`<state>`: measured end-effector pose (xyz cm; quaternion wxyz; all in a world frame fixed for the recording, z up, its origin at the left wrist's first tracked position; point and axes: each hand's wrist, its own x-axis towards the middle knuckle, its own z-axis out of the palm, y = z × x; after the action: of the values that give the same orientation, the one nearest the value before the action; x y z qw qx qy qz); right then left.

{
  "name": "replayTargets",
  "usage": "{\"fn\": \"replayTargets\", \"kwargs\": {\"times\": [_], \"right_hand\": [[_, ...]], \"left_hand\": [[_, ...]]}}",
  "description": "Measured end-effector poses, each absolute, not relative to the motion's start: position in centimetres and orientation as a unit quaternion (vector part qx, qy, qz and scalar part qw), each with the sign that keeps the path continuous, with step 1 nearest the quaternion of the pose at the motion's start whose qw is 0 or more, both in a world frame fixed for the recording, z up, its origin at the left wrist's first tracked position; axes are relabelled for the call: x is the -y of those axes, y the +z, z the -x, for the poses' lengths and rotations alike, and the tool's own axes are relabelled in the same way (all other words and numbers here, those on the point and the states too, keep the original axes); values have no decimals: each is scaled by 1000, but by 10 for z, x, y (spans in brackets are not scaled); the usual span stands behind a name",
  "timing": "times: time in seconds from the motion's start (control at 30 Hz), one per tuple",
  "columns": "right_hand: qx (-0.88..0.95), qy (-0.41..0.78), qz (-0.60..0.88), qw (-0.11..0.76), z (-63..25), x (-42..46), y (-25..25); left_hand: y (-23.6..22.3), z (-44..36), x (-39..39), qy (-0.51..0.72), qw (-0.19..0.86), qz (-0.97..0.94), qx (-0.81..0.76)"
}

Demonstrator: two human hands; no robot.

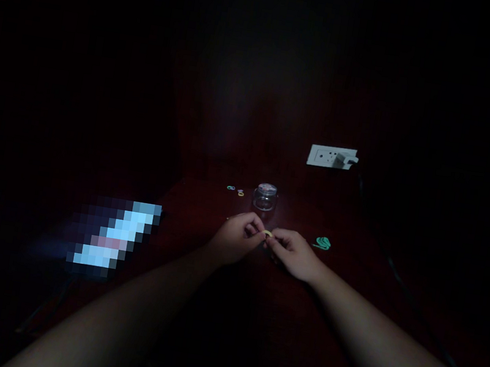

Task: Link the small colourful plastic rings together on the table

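Observation:
Over the middle of the dark red table, my left hand (pixel 237 238) and my right hand (pixel 292 253) meet fingertip to fingertip. Between them they pinch a small yellow ring (pixel 267 233), its arc showing above the fingers; its lower part is hidden. Just beyond the hands stands a clear lidded jar (pixel 265 198). Small coloured rings (pixel 240 194) lie on the table to the left of the jar. To the right of my right hand is a bundled green cord (pixel 323 243).
A bright pixelated screen (pixel 112 240) is at the left. On the back wall a white socket plate (pixel 333 157) has a plug (pixel 346 160) in it, and a dark cable (pixel 394 266) runs down the right side. The surroundings are very dark.

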<state>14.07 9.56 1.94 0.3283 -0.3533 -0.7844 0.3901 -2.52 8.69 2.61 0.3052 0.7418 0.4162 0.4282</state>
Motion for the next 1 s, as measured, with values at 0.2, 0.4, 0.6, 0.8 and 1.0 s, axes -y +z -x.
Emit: {"fn": "replayTargets", "kwargs": {"times": [0.2, 0.4, 0.6, 0.8, 1.0], "right_hand": [[784, 395, 349, 328, -141, -96, 19], [783, 385, 356, 336, -141, -98, 18], [791, 362, 362, 335, -142, -99, 17], [793, 358, 363, 333, -142, -99, 17], [800, 348, 358, 334, -142, -99, 17]], "left_hand": [[26, 26, -87, 420, 325, -735, -422], [25, 25, -87, 412, 326, -742, -416], [25, 25, -87, 418, 322, -741, -416], [23, 26, -89, 419, 315, -744, -415], [22, 26, -91, 412, 307, -743, -428]]}}
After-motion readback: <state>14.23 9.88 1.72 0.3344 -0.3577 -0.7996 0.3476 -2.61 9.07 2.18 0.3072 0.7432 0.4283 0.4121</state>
